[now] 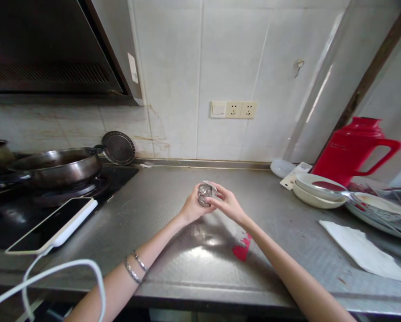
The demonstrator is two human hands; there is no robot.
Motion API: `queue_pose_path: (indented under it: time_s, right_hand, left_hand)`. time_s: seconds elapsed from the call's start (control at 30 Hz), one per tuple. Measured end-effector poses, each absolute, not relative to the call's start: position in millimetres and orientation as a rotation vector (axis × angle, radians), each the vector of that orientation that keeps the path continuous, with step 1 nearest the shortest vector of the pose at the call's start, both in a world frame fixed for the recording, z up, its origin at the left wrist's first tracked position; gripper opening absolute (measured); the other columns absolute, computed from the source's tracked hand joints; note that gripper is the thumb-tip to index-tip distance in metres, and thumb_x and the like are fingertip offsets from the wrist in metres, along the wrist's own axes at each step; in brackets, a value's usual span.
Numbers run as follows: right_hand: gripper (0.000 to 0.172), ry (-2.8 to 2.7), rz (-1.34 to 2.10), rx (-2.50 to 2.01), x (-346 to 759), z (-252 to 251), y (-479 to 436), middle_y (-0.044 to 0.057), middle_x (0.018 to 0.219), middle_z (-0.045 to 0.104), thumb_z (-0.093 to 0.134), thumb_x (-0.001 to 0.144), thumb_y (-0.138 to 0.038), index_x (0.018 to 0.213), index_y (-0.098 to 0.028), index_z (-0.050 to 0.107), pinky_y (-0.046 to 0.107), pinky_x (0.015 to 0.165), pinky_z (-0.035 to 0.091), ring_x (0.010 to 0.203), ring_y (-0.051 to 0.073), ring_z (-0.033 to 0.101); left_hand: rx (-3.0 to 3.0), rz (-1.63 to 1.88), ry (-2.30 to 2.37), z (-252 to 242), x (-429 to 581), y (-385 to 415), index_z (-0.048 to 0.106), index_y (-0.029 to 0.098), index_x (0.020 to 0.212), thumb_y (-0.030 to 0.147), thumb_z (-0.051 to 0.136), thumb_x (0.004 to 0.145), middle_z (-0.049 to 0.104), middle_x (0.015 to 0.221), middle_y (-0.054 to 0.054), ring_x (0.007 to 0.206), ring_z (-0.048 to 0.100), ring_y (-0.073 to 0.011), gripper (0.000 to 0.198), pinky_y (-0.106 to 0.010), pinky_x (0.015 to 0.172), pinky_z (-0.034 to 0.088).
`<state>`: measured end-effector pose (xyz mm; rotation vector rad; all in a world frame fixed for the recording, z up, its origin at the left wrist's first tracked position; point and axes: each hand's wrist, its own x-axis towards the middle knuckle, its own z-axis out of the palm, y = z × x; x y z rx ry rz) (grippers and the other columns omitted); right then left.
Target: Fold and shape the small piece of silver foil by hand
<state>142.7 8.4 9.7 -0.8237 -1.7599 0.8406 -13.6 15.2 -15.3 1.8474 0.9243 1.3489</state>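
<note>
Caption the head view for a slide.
Left hand and right hand hold a small round shiny object over a steel counter, between a steel pan and a red thermos.

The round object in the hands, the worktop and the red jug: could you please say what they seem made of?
Round object: perhaps glossy clear film around something dark, from crinkled highlights; core unclear.
Worktop: probably satin metal, from grey sheen and blurred reflections.
Red jug: likely smooth plastic, given its even, saturated colour.

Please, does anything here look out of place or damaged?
Yes. A phone lies at the stove's edge, an odd place near a burner. Near the range hood, yellow-brown streaks make the wall tiles look dirty, and a ragged red patch by the right forearm breaks the grey counter.
</note>
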Motion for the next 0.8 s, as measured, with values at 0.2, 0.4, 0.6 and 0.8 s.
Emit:
queue_pose_path:
  time_s: [0.2,0.4,0.6,0.8]
  right_hand:
    - [0.037,-1.920,0.372,-0.685,148,8,4,0.006,0.126,0.062,0.061,0.086,-0.031,0.123,-0.026,0.060,0.044,0.107,0.041,0.125,0.024,0.051]
    - [0.030,-1.959,0.183,-0.569,150,4,7,0.001,0.115,0.068,0.048,0.092,-0.021,0.115,-0.031,0.065,0.042,0.103,0.047,0.113,0.021,0.062]
    - [0.026,-1.808,0.420,-0.809,150,7,10,0.004,0.101,0.074,0.048,0.092,-0.030,0.102,-0.025,0.071,0.035,0.079,0.058,0.092,0.023,0.070]
    - [0.030,-1.982,0.150,-0.590,148,6,1,0.003,0.111,0.070,0.045,0.090,-0.017,0.110,-0.027,0.066,0.042,0.098,0.051,0.108,0.022,0.064]
  left_hand:
    - [1.849,1.340,0.930,-17,-12,14,0.042,0.019,0.125,0.028,0.080,0.060,0.061,0.120,-0.011,0.104,0.062,-0.0227,0.076,-0.034,0.089,0.048]
    - [1.837,1.293,0.909,-19,-6,8,0.043,0.021,0.124,0.025,0.081,0.057,0.059,0.125,-0.011,0.110,0.059,-0.0228,0.077,-0.034,0.094,0.045]
    - [1.843,1.226,1.051,-15,-5,1,0.044,0.018,0.126,0.029,0.084,0.052,0.066,0.108,-0.008,0.097,0.063,-0.0228,0.085,-0.033,0.086,0.048]
    - [1.834,1.203,1.125,-17,-4,3,0.047,0.020,0.122,0.025,0.082,0.053,0.067,0.109,-0.008,0.096,0.064,-0.0230,0.078,-0.033,0.083,0.049]
